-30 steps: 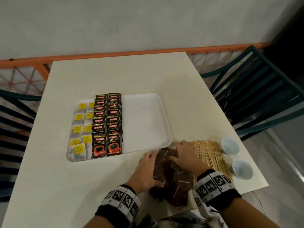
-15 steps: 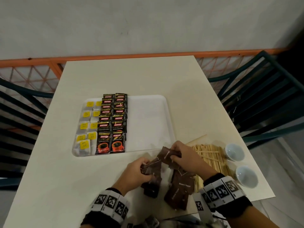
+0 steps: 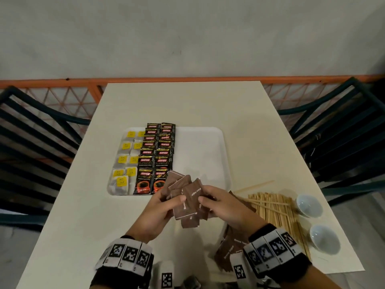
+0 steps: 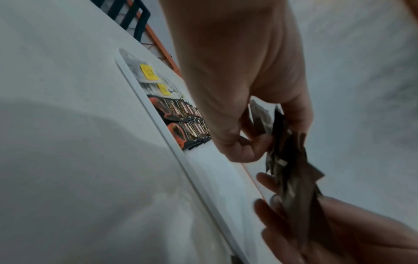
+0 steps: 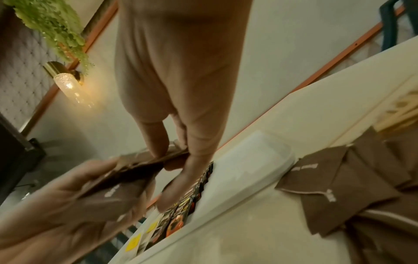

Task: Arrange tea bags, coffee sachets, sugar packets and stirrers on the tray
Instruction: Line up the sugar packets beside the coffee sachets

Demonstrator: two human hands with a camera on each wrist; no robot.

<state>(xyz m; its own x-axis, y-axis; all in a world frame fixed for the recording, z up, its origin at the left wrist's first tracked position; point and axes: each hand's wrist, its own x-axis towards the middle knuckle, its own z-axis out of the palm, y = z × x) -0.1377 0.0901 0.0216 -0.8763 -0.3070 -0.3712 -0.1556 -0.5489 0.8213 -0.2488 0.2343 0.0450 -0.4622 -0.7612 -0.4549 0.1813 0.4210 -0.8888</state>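
Both hands hold a fan of brown sugar packets [image 3: 186, 196] just above the white tray's [image 3: 204, 151] near edge. My left hand [image 3: 164, 207] grips the bundle [image 4: 291, 160] from the left, thumb on top. My right hand [image 3: 216, 202] pinches the packets [image 5: 135, 171] from the right. On the tray's left side lie tea bags [image 3: 125, 161] with yellow tags and two columns of black coffee sachets [image 3: 156, 157]. More brown sugar packets [image 3: 231, 249] lie on the table by my right wrist. Wooden stirrers [image 3: 275, 207] are spread at the right.
Two small white cups [image 3: 309, 205] [image 3: 324, 238] stand near the table's right edge beyond the stirrers. Dark green chairs [image 3: 343, 130] flank the table on both sides, and an orange railing [image 3: 62, 82] runs behind it. The tray's right half is bare.
Both hands lifted a bundle of sugar packets from the pile on the table and brought it up over the tray's near edge, fanning it out.
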